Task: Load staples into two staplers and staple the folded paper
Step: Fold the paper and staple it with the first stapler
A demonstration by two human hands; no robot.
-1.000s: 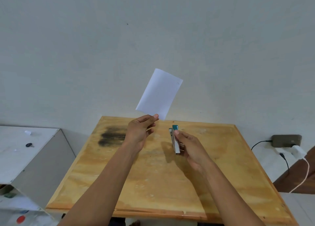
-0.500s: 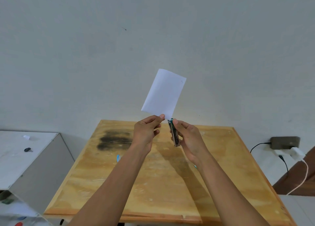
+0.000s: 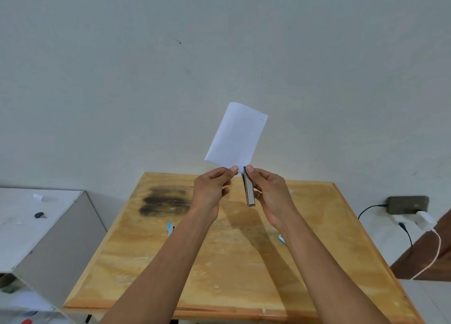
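Right-hand grip first: the right hand [image 3: 271, 194] is curled round a small stapler [image 3: 249, 191], thumb tip on its teal top end, the metal body hanging down toward the desk [image 3: 231, 262]. Just left of it, the left hand [image 3: 211, 189] pinches the lower edge of the folded paper [image 3: 236, 135] between thumb and forefinger, so the sheet stands tilted at the centre of the frame, against the wall. The stapler's mouth sits at the paper's lower right corner; whether the corner is inside it cannot be told. I judge this stapler loaded and the stapling step in hand. A tiny dark mark [image 3: 262, 120] near the paper's upper right corner may be a staple already in, but it is too small to say. No second stapler is in view. Two small blue-and-white items [image 3: 170, 227] lie on the desk, partly hidden by the forearms, and I cannot identify them.
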